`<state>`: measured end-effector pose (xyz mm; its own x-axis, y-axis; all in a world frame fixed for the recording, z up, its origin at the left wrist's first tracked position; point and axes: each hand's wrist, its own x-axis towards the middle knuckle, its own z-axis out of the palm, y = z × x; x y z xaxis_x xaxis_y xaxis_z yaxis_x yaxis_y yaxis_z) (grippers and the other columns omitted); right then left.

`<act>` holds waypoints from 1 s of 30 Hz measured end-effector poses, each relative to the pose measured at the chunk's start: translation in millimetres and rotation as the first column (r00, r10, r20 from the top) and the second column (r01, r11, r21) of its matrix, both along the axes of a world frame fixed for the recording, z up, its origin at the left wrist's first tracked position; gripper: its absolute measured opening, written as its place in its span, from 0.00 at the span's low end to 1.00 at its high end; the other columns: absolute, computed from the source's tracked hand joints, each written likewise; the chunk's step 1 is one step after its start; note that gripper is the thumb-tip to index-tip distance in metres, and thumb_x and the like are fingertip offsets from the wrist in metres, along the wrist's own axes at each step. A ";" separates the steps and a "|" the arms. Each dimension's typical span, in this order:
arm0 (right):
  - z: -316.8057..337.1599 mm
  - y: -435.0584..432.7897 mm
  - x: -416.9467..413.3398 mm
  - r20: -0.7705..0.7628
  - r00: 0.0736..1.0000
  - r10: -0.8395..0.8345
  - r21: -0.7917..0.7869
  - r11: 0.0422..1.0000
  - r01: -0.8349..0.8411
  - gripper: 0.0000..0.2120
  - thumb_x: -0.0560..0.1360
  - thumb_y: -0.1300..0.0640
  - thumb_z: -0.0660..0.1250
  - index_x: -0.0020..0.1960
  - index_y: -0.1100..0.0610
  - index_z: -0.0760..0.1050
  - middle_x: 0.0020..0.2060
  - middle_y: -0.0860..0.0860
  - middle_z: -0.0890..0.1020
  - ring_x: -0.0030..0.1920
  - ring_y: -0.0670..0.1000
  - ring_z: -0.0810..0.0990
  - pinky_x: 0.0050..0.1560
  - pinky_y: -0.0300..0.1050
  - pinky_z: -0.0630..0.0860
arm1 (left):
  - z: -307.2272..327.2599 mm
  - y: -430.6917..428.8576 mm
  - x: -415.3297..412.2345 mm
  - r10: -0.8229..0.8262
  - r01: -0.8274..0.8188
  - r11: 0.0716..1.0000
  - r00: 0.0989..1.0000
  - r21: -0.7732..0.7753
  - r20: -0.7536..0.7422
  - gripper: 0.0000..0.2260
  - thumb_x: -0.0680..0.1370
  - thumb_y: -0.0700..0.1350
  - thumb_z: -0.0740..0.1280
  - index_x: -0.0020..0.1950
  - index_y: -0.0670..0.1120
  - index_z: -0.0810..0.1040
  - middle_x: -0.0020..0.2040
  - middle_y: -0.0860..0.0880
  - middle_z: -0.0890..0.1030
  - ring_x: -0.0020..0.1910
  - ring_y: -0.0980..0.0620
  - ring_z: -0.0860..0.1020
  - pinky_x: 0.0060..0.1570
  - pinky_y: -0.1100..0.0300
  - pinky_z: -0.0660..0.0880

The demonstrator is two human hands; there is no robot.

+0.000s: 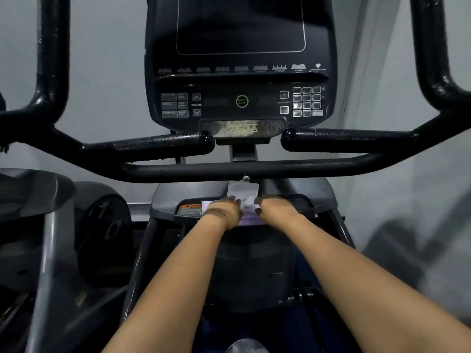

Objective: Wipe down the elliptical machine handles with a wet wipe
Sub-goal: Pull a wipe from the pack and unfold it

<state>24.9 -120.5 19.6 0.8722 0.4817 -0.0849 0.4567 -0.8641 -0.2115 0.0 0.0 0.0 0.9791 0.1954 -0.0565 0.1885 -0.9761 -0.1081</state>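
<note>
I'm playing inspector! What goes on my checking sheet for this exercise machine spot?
Surface: grey ledge under the console, with a warning sticker on it.
Job's things: purple wipe pack on the ledge, lid flipped open; white wet wipe poking out; black handles dotted with what look like droplets, no hand on them.
Clutter: nothing seen.
Hands: left hand holds the pack down; right hand at the wipe, grip unclear.
Cables: nothing seen.
Surroundings: grey wall, another machine at left.
</note>
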 end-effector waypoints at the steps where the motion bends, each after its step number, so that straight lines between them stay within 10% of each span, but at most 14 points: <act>1: -1.3 3.3 2.9 -0.021 1.000 -0.019 0.014 1.000 0.019 0.17 0.80 0.51 0.55 0.62 0.59 0.71 0.59 0.55 0.76 0.56 0.57 0.75 0.57 0.47 0.70 | -2.6 0.1 3.4 0.013 -0.012 0.999 0.999 0.033 -0.030 0.20 0.80 0.46 0.59 0.71 0.44 0.64 0.69 0.44 0.68 0.66 0.46 0.70 0.64 0.53 0.67; 14: -34.0 36.3 37.5 0.303 0.951 0.054 -0.110 0.994 -0.021 0.19 0.78 0.51 0.62 0.65 0.57 0.69 0.63 0.57 0.73 0.62 0.57 0.71 0.62 0.51 0.69 | -13.0 12.1 8.6 -0.257 0.278 0.917 0.960 0.285 -0.111 0.22 0.81 0.47 0.57 0.75 0.44 0.60 0.75 0.44 0.61 0.74 0.46 0.59 0.74 0.51 0.54; 21: -24.7 18.7 34.8 0.249 0.945 -0.211 0.223 0.962 0.156 0.12 0.78 0.60 0.60 0.60 0.59 0.71 0.58 0.57 0.76 0.56 0.57 0.76 0.53 0.49 0.74 | -26.4 16.0 17.4 -0.078 0.090 0.993 0.986 0.075 -0.144 0.24 0.80 0.42 0.58 0.75 0.43 0.58 0.73 0.41 0.60 0.72 0.42 0.60 0.70 0.47 0.63; 30: -29.9 -44.6 26.0 0.073 0.950 -0.304 0.579 0.788 0.208 0.11 0.81 0.56 0.53 0.42 0.53 0.68 0.37 0.50 0.74 0.42 0.53 0.73 0.40 0.42 0.68 | -25.3 1.6 16.6 0.071 -0.071 0.997 0.997 -0.025 -0.028 0.25 0.80 0.43 0.56 0.77 0.44 0.52 0.77 0.44 0.53 0.76 0.44 0.51 0.74 0.49 0.52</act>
<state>50.9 -165.1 -10.3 0.9485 0.1596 0.2735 0.3031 -0.7072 -0.6388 16.6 1.6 -25.3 0.9609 0.2624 -0.0885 0.2548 -0.9629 -0.0891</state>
